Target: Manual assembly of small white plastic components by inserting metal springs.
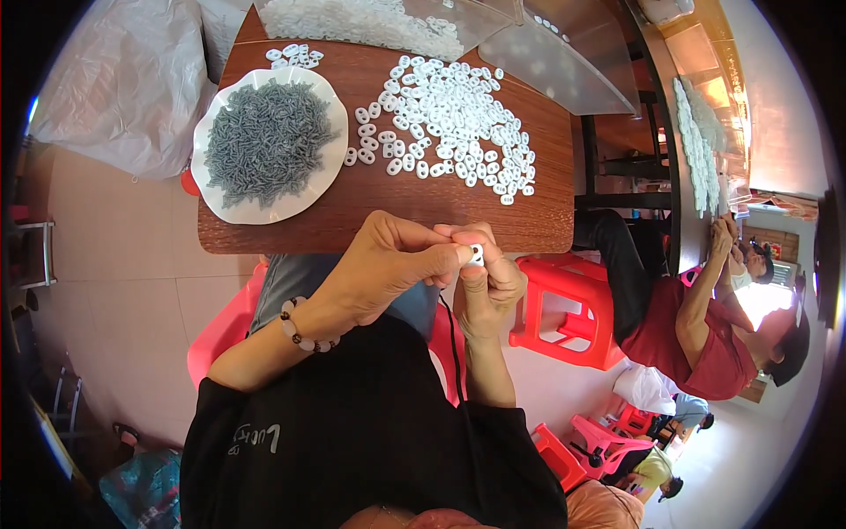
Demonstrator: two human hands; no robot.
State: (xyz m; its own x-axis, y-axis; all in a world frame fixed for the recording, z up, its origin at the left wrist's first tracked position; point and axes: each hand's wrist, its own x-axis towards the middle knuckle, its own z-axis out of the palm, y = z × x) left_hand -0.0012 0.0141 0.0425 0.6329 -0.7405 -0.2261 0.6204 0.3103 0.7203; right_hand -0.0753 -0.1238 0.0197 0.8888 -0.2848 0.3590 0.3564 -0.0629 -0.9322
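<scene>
Head view: your fingertips hold a small white piece [477, 256], just past the near edge of the table and in front of your chest. At least one dark hole shows on it. Your left hand [397, 269] pinches it from the left, thumb tip against its side; your right hand [490, 286] grasps it too, with the thumb below and bent fingers above and behind. The fingertips crowd together, so you cannot tell exactly which ones touch it at the back. A beaded bracelet [298, 328] circles your left wrist, and a black cord [453, 348] hangs beneath your hands, over your black shirt [352, 414].

Beyond your hands, the brown wooden table [539, 220] carries a loose spread of white oval pieces [458, 123], many with two dark holes. Left of it sits a scalloped white plate [308, 189], heaped with short grey rods [264, 141]. A small cluster of white pieces [294, 57] lies behind the plate, and more whitish pieces fill a translucent bin [480, 22] at the far edge. Off the table's left side stands a pale plastic bag [123, 88]. To your right are a red stool [529, 304] and a seated person in a dark red shirt [665, 339].
</scene>
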